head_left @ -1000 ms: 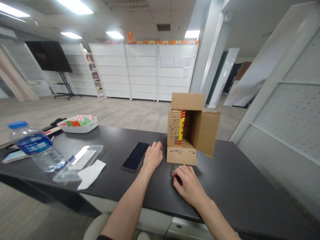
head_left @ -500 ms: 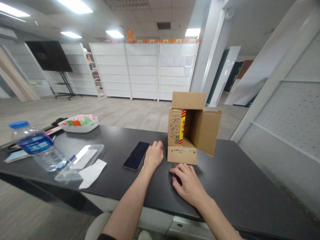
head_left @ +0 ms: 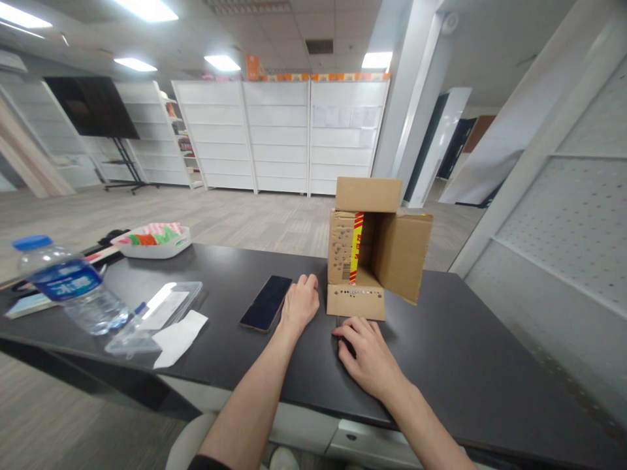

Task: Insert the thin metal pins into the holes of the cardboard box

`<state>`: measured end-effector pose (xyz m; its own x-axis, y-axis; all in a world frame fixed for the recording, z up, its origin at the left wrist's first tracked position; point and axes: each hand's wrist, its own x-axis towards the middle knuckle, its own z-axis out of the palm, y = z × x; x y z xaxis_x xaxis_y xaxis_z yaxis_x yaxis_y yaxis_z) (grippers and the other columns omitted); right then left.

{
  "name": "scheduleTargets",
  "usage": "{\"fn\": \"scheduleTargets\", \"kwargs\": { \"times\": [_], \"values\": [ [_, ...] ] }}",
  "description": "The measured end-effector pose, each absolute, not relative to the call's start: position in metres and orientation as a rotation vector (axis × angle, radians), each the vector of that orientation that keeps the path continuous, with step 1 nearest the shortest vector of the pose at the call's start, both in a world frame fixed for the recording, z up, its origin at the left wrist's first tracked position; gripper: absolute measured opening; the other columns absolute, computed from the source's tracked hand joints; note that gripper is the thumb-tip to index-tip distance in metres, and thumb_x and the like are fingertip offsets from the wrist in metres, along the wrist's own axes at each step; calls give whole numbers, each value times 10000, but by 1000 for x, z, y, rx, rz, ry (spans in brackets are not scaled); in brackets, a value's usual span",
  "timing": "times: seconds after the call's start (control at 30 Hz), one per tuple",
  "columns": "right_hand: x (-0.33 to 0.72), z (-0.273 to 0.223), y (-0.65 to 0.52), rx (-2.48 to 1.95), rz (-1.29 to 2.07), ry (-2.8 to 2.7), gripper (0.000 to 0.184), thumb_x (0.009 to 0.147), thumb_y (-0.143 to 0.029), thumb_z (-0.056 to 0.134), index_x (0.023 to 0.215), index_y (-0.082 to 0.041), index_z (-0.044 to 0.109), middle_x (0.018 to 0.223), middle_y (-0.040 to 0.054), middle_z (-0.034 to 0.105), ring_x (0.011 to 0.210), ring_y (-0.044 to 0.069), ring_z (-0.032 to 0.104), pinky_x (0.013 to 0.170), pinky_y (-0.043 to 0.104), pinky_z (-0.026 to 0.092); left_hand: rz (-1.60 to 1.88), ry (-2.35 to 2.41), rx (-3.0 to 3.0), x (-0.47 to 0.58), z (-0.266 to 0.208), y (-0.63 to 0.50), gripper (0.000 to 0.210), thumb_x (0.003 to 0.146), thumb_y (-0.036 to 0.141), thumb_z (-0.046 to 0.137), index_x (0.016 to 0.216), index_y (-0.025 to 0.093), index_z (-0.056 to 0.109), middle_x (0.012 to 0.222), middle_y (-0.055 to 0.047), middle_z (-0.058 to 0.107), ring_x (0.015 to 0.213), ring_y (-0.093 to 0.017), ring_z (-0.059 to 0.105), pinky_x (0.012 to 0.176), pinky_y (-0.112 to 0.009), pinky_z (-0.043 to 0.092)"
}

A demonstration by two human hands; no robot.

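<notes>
My left hand (head_left: 300, 303) rests on the black table with its fingers loosely curled, just right of a dark-screened smartphone (head_left: 267, 303); nothing shows in it. Thumb and fingers of my right hand (head_left: 363, 349) close around tweezers (head_left: 337, 323), thin and dark, whose prongs point away from me; the rest is hidden by the fingers. Just beyond that hand stands an open cardboard box (head_left: 340, 251), its mouth towards me. The lower flap (head_left: 356, 303) lies low at the front and has a row of small holes. Yellow-and-red tape runs down beside the opening.
On the left of the table (head_left: 455, 359) are a water bottle (head_left: 68, 284), a clear plastic case (head_left: 183, 303), a piece of white paper (head_left: 180, 338) and a white basket (head_left: 159, 248) of colourful items. A perforated panel (head_left: 578, 215) borders the right side.
The view has shifted very slightly. Both hands, the tweezers and the box keep about the same places.
</notes>
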<state>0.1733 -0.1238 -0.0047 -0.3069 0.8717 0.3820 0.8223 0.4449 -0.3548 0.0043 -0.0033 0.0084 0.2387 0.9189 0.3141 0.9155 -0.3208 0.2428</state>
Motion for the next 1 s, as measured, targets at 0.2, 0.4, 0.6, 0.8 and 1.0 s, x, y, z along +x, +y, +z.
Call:
{"fn": "scheduleTargets", "kwargs": {
  "times": [0.2,0.4,0.6,0.8,1.0],
  "values": [
    [175,-6,-123,-1410,109,-2178,247,927,-115,505,1071,-238,663,1056,70,650,1001,228,596,895,391,417,633,1822,2470,4,11,-5,200,941,147,412,1037,237,563,1048,-52,609,888,-188,630,821,-313,445],
    [174,-4,-123,-1424,122,-2171,240,933,-113,503,1061,-232,667,1052,66,649,1001,221,589,896,389,416,644,1808,2468,4,8,-3,209,939,141,412,1047,237,563,1055,-56,606,908,-188,628,842,-313,446],
    [173,-3,-124,-1438,132,-2182,188,958,-169,534,1079,-228,666,1074,70,648,1018,227,593,910,401,415,652,1807,2472,4,5,-1,210,938,140,405,1047,236,556,1062,-58,604,896,-185,622,828,-313,442],
    [173,-3,-122,-1455,110,-2174,184,972,-165,528,1056,-236,674,1050,68,655,1004,221,601,894,392,425,646,1825,2472,4,7,-2,201,940,148,413,1046,237,558,1059,-48,613,882,-181,625,816,-307,442],
    [173,-4,-122,-1450,105,-2160,189,966,-176,532,1088,-238,662,1059,64,654,1016,223,602,906,395,429,645,1820,2472,3,8,-3,209,938,145,409,1045,239,562,1051,-51,611,878,-184,623,824,-313,443]
  ]
}}
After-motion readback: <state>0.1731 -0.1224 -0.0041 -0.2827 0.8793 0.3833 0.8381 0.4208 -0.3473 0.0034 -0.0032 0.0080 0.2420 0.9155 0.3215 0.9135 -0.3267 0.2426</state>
